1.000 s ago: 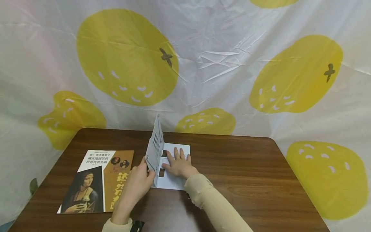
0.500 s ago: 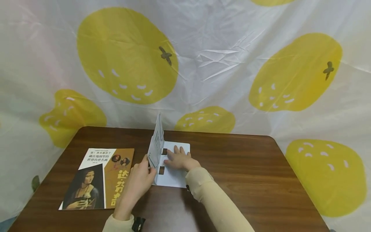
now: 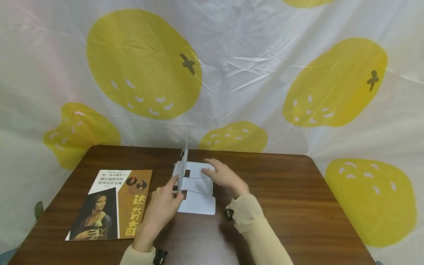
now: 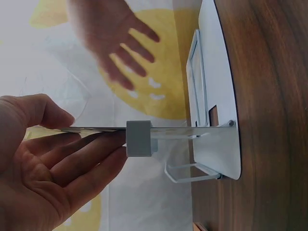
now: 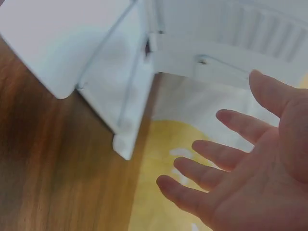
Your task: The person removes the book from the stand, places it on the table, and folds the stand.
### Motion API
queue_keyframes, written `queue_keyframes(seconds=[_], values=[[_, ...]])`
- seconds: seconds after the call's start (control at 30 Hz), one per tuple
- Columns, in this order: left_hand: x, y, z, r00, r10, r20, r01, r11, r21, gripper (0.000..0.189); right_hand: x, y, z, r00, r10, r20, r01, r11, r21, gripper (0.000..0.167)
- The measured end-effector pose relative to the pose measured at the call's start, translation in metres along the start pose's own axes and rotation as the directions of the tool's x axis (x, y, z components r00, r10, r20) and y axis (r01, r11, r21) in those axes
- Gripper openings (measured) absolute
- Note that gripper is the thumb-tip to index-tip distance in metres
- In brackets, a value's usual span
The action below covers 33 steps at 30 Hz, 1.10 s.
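A white folding book stand (image 3: 198, 204) lies with its base flat on the table, and its slotted panel (image 3: 183, 165) rises upright from it. My left hand (image 3: 162, 202) grips the panel's near edge, thumb on one face and fingers on the other, as the left wrist view shows. A light grey block (image 4: 138, 139) sits on that panel beside the fingertips. Wire supports (image 4: 201, 79) stick out by the base on both sides of the panel. My right hand (image 5: 240, 168) holds nothing, its fingers spread, just above the base's right side.
A book (image 3: 99, 206) with a portrait on its cover lies left of the stand on the brown wooden table (image 3: 281, 198). Behind the table hangs a white curtain (image 3: 241, 99) printed with yellow fruit.
My right hand has lifted off the base and moved right. The left hand has tilted the panel rightward to nearly vertical, and wire lines now show over the base.
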<state>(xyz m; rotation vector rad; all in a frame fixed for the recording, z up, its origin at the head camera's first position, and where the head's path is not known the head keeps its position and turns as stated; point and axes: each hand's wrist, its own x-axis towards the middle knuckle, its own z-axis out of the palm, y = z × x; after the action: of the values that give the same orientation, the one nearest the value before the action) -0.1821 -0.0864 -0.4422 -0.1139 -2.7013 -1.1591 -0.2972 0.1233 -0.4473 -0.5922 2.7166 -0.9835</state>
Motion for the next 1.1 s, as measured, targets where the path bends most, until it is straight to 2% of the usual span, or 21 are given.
queue_keyframes(seconds=[0.13, 0.27, 0.43, 0.53, 0.67, 0.77, 0.83, 0.9, 1.07, 1.1], values=[[0.001, 0.002, 0.003, 0.999, 0.044, -0.033, -0.043, 0.999, 0.013, 0.048, -0.011, -0.002, -0.005, 0.994, -0.034, -0.108, 0.047, 0.992, 0.113, 0.053], [0.000, 0.004, 0.006, 0.990, 0.112, -0.084, -0.109, 0.993, 0.045, 0.046, -0.020, -0.005, -0.005, 0.978, -0.068, -0.198, 0.107, 0.975, 0.193, 0.050], [-0.001, 0.006, 0.012, 0.974, 0.191, -0.123, -0.182, 0.980, 0.083, 0.044, -0.026, -0.011, -0.003, 0.953, -0.100, -0.284, 0.178, 0.948, 0.264, 0.047], [-0.002, 0.008, 0.017, 0.964, 0.229, -0.136, -0.216, 0.971, 0.101, 0.043, -0.038, -0.030, -0.010, 0.945, -0.085, -0.317, 0.194, 0.924, 0.331, 0.045], [-0.003, 0.010, 0.025, 0.938, 0.301, -0.173, -0.278, 0.949, 0.145, 0.042, -0.053, -0.050, -0.019, 0.932, -0.056, -0.357, 0.210, 0.888, 0.408, 0.041], [-0.005, 0.010, 0.033, 0.920, 0.342, -0.191, -0.310, 0.934, 0.179, 0.042, -0.053, -0.045, -0.018, 0.917, -0.057, -0.394, 0.241, 0.867, 0.436, 0.040], [-0.007, 0.010, 0.037, 0.917, 0.350, -0.192, -0.314, 0.930, 0.193, 0.042, -0.052, -0.040, -0.017, 0.908, -0.056, -0.416, 0.256, 0.860, 0.442, 0.039], [-0.009, 0.011, 0.041, 0.914, 0.354, -0.197, -0.313, 0.926, 0.209, 0.042, -0.048, -0.029, -0.013, 0.901, -0.052, -0.430, 0.273, 0.839, 0.470, 0.038], [-0.011, 0.015, 0.048, 0.900, 0.381, -0.214, -0.321, 0.908, 0.268, 0.040, -0.037, -0.005, 0.000, 0.899, -0.018, -0.437, 0.286, 0.780, 0.557, 0.037], [-0.011, 0.016, 0.050, 0.896, 0.389, -0.215, -0.324, 0.903, 0.283, 0.039, -0.036, -0.003, 0.001, 0.899, -0.006, -0.438, 0.280, 0.776, 0.565, 0.037]])
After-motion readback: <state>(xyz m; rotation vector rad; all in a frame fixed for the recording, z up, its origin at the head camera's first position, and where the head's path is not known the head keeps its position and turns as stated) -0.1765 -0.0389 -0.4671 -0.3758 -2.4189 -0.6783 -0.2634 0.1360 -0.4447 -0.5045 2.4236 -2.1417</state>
